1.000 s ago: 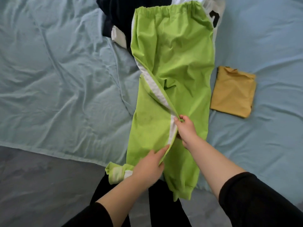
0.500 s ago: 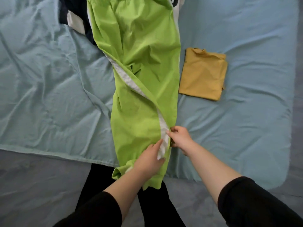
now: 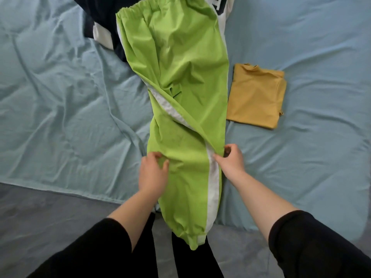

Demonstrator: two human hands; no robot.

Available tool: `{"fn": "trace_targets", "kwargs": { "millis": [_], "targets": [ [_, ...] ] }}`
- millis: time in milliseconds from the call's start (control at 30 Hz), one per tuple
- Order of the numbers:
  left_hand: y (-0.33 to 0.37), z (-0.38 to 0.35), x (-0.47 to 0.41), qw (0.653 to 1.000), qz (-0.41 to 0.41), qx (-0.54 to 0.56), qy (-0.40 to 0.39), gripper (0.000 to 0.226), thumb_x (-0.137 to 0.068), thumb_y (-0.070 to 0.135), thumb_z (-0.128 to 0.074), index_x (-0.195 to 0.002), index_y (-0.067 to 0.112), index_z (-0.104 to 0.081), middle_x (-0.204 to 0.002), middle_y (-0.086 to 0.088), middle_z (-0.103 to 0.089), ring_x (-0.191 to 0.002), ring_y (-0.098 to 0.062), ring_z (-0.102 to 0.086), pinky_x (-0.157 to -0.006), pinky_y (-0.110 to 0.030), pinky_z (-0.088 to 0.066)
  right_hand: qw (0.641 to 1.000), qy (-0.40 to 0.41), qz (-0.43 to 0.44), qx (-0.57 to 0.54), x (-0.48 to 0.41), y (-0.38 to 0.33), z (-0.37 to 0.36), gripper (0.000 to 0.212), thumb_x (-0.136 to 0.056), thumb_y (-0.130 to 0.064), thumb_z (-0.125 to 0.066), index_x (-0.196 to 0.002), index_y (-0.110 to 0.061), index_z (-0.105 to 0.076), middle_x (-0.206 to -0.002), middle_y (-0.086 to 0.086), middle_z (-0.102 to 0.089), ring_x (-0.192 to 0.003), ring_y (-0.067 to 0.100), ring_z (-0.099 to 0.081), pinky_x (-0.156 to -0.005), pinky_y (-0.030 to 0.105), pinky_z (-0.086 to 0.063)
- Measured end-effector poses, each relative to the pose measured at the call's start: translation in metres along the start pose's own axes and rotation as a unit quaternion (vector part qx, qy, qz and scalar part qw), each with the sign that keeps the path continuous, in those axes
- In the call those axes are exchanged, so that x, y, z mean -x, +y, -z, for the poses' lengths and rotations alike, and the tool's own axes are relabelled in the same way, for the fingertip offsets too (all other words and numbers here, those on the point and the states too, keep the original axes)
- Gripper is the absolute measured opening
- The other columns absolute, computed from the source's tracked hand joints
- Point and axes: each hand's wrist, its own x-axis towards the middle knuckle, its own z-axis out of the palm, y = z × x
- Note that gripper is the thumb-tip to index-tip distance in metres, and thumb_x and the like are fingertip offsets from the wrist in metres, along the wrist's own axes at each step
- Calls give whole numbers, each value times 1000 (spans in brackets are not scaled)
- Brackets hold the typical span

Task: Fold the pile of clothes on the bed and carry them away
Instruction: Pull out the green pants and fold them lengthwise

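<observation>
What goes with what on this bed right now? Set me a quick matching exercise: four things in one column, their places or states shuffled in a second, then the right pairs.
Things:
1. green trousers
2. yellow shirt
3. dark garment
4. right hand

Places or states:
A. folded, lying on the bed to the right of the trousers
B. pinching the trousers' right edge
C. laid out lengthwise, cuff hanging past the bed's near edge
D. partly under the trousers' waistband at the far end

Pairs: 1-C, 2-A, 3-D, 4-B.
</observation>
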Motion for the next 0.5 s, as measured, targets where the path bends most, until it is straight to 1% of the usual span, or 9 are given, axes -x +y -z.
{"fn": "trace_targets", "kwargs": {
  "millis": [33,67,100,167,233,300,367,433,500],
  "targets": [
    [1,4,-15,999,36,20,20,43,-90,35,-65,-125,16,-48,-127,-9,-48,-115,-29,-53,-100,-44,-43,999,4,-10,-33,-4,-7,-2,39,-75,-23,-79,-101,-17,-51,-91,-1,-56,-79,14,-56,-70,27,-44],
    [3,8,-28,996,73,49,17,51,-88,35,-67,-129,14,-45,-132,-12,-46,-120,-32,-50,-104,-45,-41,998,3,-24,-59,-8,-12,-5,37,-77,-24,-78,-100,-18,-49,-88,-3,-57,-76,13,-56,-67,26,-42],
    [5,9,-39,991,102,82,1,58,-87,36,-69,-132,13,-43,-135,-13,-44,-123,-33,-48,-106,-46,-39,997,-3,-32,-71,-12,-14,-10,31,-81,-25,-75,-97,-17,-50,-84,-3,-57,-75,14,-56,-66,27,-41],
    [6,6,-53,985,123,118,-17,66,-84,38,-72,-135,14,-38,-137,-12,-44,-124,-33,-48,-106,-49,-40,998,-8,-27,-62,-17,-14,-18,18,-88,-24,-67,-84,-14,-53,-72,-1,-54,-71,19,-51,-66,29,-38],
    [1,2,-56,986,112,126,-16,64,-84,36,-72,-133,17,-37,-135,-9,-47,-117,-32,-53,-102,-49,-44,998,-10,-24,-50,-14,-11,-26,23,-92,-23,-62,-75,-9,-53,-64,2,-49,-67,21,-47,-64,32,-35],
    [-8,-1,-51,986,87,133,-42,48,-87,28,-68,-127,18,-44,-128,-7,-57,-108,-29,-59,-94,-43,-49,999,-36,-33,-16,-3,-6,-36,24,-92,-25,-61,-83,-4,-60,-70,9,-57,-70,25,-52,-63,33,-35],
    [-20,-1,-45,989,76,106,-77,31,-91,23,-65,-118,15,-54,-120,-8,-64,-103,-27,-61,-85,-35,-49,995,-68,-56,45,14,2,-46,22,-93,-25,-60,-93,-3,-65,-86,17,-66,-83,29,-61,-66,32,-37],
    [-37,5,-37,989,85,63,-102,24,-90,23,-64,-112,14,-60,-116,-7,-66,-102,-26,-61,-82,-33,-47,992,-71,-84,59,32,9,-52,19,-93,-22,-59,-94,-5,-66,-97,19,-69,-90,31,-63,-69,32,-40],
    [-50,15,-32,988,93,28,-123,23,-87,26,-67,-107,17,-59,-112,-6,-67,-101,-25,-62,-80,-32,-47,991,-72,-101,47,46,8,-51,12,-93,-20,-59,-91,-9,-63,-98,21,-69,-86,27,-61,-72,34,-44]
  ]
}}
